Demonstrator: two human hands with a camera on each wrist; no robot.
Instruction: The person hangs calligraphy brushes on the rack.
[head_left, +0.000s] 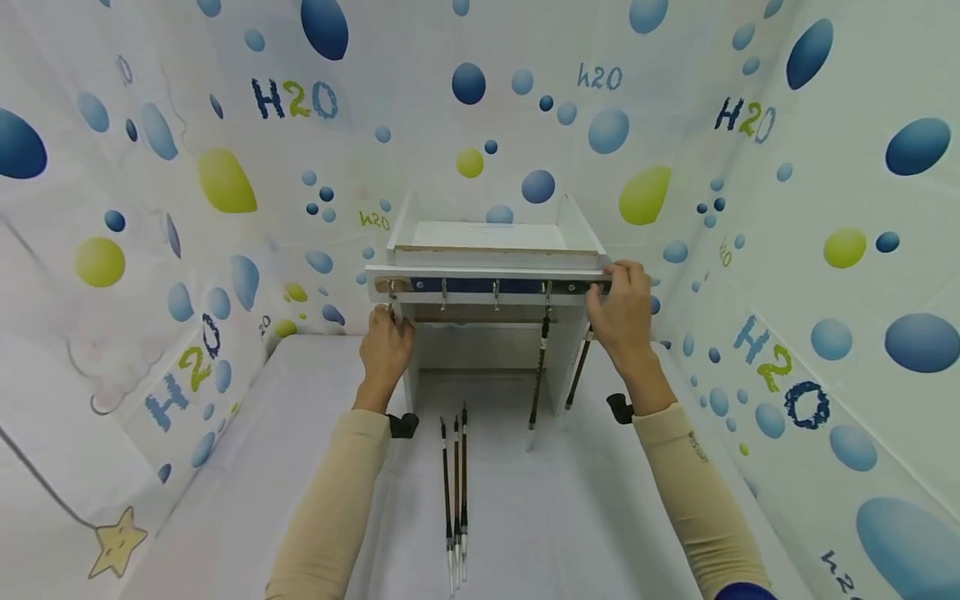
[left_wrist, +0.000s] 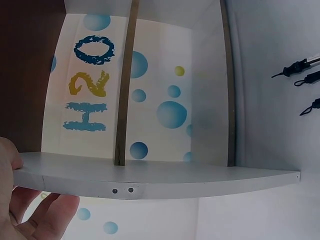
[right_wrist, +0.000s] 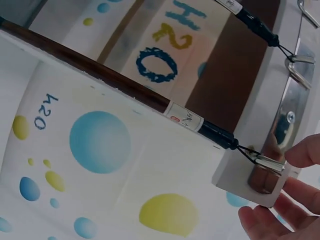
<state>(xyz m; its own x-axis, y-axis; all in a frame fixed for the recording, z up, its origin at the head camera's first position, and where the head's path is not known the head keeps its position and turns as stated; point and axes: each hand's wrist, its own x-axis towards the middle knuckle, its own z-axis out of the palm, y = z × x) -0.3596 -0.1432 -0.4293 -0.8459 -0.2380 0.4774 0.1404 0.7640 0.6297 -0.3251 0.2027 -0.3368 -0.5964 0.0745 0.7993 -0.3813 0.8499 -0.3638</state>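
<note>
Over on the left, the left hand [head_left: 386, 340] is up at the leftmost hook [head_left: 391, 291] of the hook rail [head_left: 491, 286], fingers curled in close beneath that end; whether they pinch the hook or only touch it I cannot tell, and the left wrist view shows just a thumb and loosely bent fingers [left_wrist: 47, 217] beside the edge of a white board; below on the white worktop [head_left: 585, 517], three brushes [head_left: 455, 500] lie side by side, long axes running away from the person towards the white stand [head_left: 491, 250], and they are nearer the left arm than the right, well below both hands; moving along the rail, two middle hooks are bare, then one brush hangs [head_left: 537, 375] straight down from the fourth hook, tip low near the worktop; at the right end, the right hand [head_left: 622, 312] is wrapped about the rail's corner, thumb on top and fingers below; the right wrist view shows fingertips [right_wrist: 305, 152] closing on the metal clip [right_wrist: 270, 162] where the loop of another hanging brush [right_wrist: 125, 87] is caught; that brush slants down and inward from the hand, so its axis leads away from the right fingers, which are the ones on it
</note>
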